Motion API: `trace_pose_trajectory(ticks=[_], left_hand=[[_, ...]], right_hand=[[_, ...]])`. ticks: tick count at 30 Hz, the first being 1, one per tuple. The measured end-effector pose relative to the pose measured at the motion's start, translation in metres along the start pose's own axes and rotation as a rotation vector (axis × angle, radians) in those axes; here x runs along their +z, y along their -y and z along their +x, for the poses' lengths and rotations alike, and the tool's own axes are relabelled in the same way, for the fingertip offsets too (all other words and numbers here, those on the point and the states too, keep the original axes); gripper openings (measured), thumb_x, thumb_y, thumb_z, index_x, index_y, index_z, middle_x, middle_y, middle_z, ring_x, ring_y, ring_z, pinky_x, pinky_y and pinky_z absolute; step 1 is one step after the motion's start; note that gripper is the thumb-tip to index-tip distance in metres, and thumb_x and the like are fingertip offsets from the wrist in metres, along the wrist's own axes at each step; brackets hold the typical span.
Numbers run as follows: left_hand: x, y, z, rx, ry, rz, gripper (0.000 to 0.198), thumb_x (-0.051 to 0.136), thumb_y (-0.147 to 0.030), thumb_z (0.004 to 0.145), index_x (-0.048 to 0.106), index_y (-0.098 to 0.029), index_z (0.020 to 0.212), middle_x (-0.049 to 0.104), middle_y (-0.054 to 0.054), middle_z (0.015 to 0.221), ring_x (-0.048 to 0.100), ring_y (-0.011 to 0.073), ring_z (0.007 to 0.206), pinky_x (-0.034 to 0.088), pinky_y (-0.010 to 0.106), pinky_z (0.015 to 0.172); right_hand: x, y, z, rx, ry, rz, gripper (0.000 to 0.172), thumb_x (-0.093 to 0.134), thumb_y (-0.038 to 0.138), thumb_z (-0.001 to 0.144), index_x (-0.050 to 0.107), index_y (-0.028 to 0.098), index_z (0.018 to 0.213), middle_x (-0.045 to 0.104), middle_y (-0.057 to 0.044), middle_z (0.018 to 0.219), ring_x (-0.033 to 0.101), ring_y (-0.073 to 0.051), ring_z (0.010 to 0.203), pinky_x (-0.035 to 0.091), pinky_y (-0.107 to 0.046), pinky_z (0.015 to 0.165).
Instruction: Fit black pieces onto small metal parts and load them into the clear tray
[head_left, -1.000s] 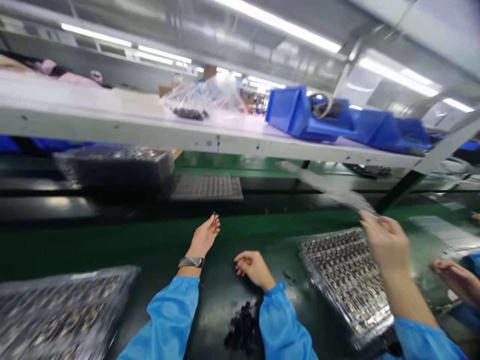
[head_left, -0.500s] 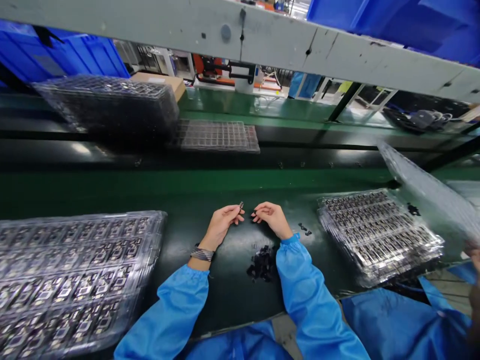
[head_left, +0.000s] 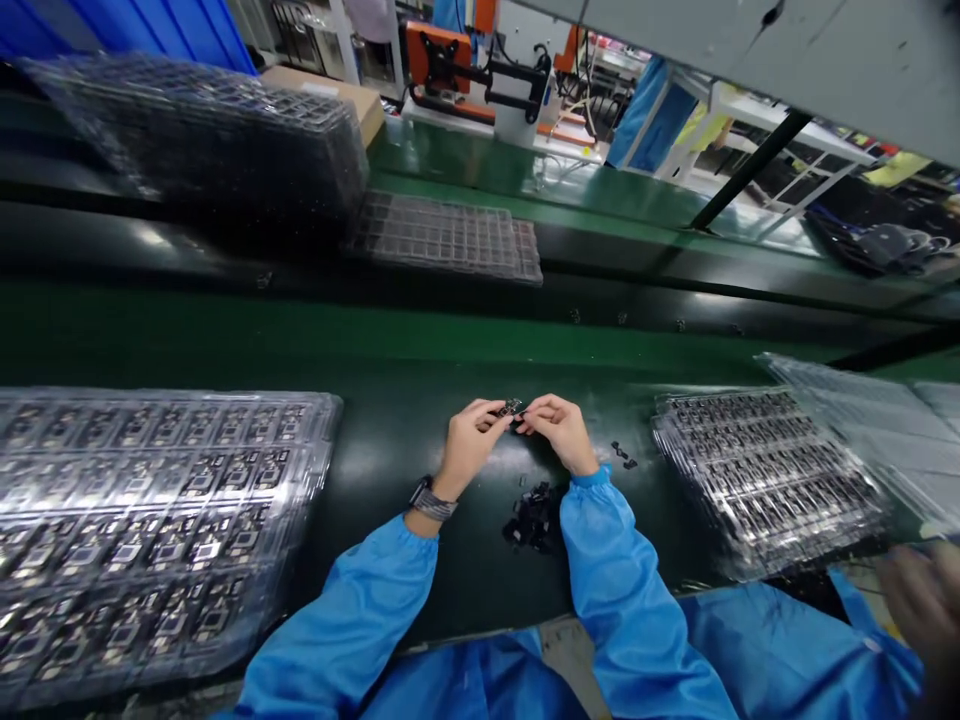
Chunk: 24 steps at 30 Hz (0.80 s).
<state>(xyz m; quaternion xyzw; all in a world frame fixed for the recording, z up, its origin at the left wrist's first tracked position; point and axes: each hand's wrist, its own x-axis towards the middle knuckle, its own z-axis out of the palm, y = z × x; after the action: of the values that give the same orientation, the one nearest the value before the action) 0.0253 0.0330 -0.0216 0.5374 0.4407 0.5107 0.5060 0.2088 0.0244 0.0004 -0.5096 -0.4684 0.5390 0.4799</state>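
Note:
My left hand point(head_left: 471, 445) and my right hand point(head_left: 559, 432) meet above the dark conveyor belt point(head_left: 390, 440), their fingertips pinching a small dark metal-and-plastic component point(head_left: 511, 407) from both sides. Just below my wrists lies a heap of small black parts point(head_left: 534, 518). A few similar black pieces point(head_left: 624, 455) sit close to my right hand. Left of my left hand is a stack of clear plastic trays point(head_left: 150, 530) holding rows of small metallic parts. A similar stack point(head_left: 765, 475) lies to the right.
A co-worker's hand point(head_left: 919, 600) at the lower right holds a clear tray point(head_left: 862, 430) over the right stack. Across the belt stand more stacked trays point(head_left: 195, 130), a flat tray point(head_left: 446, 240), a cardboard box point(head_left: 322, 95) and an orange fixture point(head_left: 472, 70).
My view has tilted lower, leaving the shelf mostly out of frame. My hands have come together on the component. The co-worker's clear tray has dropped nearer the right stack.

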Motion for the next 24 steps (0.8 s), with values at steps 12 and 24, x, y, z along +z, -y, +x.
trace_pose_trajectory(ticks=[12, 24], left_hand=[[0.004, -0.001, -0.01, 0.313, -0.018, 0.283, 0.019, 0.067, -0.021, 0.095, 0.076, -0.021, 0.112, 0.073, 0.006, 0.103, 0.07, 0.014, 0.08, 0.056, 0.023, 0.065], [0.004, -0.001, -0.012, 0.345, 0.021, 0.34, 0.023, 0.066, -0.014, 0.094, 0.074, -0.021, 0.114, 0.073, 0.004, 0.103, 0.068, 0.0133, 0.08, 0.055, 0.023, 0.069]], right_hand=[[0.001, -0.002, 0.001, -0.012, -0.029, -0.001, 0.031, 0.088, 0.04, 0.074, 0.067, 0.02, 0.083, 0.076, -0.002, 0.071, 0.074, -0.019, 0.063, 0.056, -0.029, 0.062], [0.0, -0.007, 0.001, -0.007, -0.046, 0.01, 0.033, 0.089, 0.043, 0.074, 0.067, 0.021, 0.085, 0.077, -0.002, 0.071, 0.075, -0.02, 0.065, 0.058, -0.031, 0.065]])
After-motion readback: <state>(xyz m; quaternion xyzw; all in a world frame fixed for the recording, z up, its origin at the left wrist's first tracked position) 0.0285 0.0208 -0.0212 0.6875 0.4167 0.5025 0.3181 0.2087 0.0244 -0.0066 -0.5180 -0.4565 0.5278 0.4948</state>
